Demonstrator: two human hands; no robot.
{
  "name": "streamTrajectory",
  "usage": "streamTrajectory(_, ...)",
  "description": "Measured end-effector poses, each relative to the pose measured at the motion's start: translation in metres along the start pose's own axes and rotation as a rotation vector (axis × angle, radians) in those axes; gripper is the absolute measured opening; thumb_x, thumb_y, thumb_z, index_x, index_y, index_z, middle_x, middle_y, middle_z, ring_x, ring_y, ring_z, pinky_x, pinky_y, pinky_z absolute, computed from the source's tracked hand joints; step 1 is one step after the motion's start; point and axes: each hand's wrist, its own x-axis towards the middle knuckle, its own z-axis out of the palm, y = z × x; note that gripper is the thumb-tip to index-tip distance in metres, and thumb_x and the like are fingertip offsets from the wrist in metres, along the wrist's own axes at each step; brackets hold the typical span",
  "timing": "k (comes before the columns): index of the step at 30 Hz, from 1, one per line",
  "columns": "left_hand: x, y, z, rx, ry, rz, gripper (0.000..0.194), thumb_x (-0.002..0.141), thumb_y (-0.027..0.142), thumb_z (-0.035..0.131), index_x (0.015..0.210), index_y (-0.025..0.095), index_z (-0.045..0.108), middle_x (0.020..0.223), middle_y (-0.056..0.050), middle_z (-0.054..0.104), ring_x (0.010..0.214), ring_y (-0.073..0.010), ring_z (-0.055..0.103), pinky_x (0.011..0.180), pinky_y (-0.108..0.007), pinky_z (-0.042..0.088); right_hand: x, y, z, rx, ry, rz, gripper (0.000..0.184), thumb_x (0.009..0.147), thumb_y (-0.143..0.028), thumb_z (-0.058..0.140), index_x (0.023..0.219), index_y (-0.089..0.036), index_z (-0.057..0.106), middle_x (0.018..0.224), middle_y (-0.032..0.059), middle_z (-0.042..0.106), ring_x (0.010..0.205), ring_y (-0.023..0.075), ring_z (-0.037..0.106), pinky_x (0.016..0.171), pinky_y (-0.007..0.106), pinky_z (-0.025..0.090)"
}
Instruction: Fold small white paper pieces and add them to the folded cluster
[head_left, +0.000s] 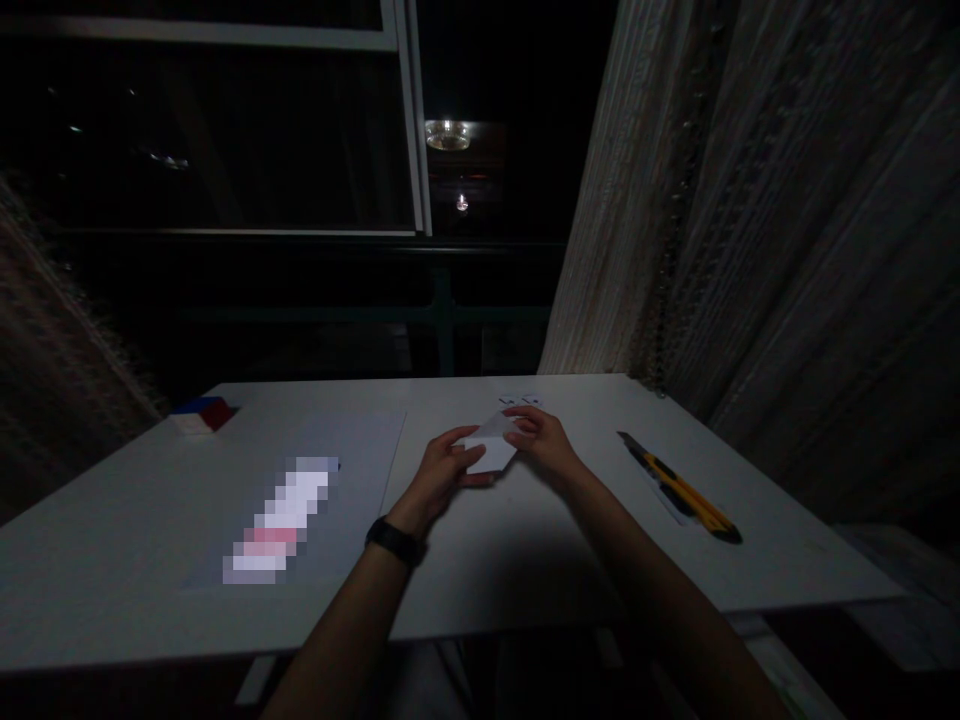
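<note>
A small white piece of folded paper [491, 447] is held between both hands just above the white table [525, 560]. My left hand [439, 478], with a black watch on its wrist, pinches the paper's near left edge. Fingers of my right hand [541, 440] are curled on the paper's far right corner. The scene is dim.
A yellow and black utility knife [684, 490] lies to the right of my hands. A large pale sheet [360, 450] with a blurred-out patch lies at left, and a red, white and blue block [201, 413] sits at the far left corner. A curtain [750, 200] hangs at right, a dark window behind.
</note>
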Motion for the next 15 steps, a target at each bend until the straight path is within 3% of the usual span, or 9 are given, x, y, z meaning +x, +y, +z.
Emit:
streamTrajectory(5, -0.0015, 0.0031, -0.0019, -0.066, -0.035, -0.008, 0.041, 0.063, 0.015, 0.069, 0.103, 0.011, 0.059, 0.086, -0.011, 0.066, 0.079, -0.0233, 0.064, 0.065, -0.04, 0.056, 0.0004, -0.0008, -0.0023, 0.029, 0.05, 0.067, 0.022, 0.048, -0.022, 0.071, 0.069, -0.016, 0.066, 0.069, 0.0038, 0.065, 0.063, 0.0185, 0.059, 0.059, 0.031, 0.046)
streamTrajectory(9, -0.0011, 0.0029, -0.0023, -0.089, -0.084, -0.007, 0.029, 0.064, 0.018, 0.066, 0.092, 0.01, 0.064, 0.085, -0.011, 0.066, 0.079, -0.0224, 0.064, 0.071, -0.041, 0.054, -0.0016, -0.0031, -0.0021, 0.028, 0.063, 0.053, 0.009, 0.051, -0.017, 0.062, 0.059, -0.016, 0.066, 0.078, 0.0057, 0.067, 0.07, 0.0185, 0.059, 0.06, 0.029, 0.046)
streamTrajectory(15, 0.0028, -0.0036, 0.0033, 0.016, -0.043, 0.018, 0.042, 0.065, 0.035, 0.07, 0.098, 0.011, 0.062, 0.085, -0.01, 0.067, 0.073, -0.0207, 0.065, 0.067, -0.037, 0.054, 0.0, 0.0016, 0.0017, 0.03, 0.094, -0.01, 0.006, 0.05, -0.014, 0.062, 0.054, -0.017, 0.065, 0.075, 0.0041, 0.067, 0.07, 0.0181, 0.06, 0.064, 0.03, 0.046)
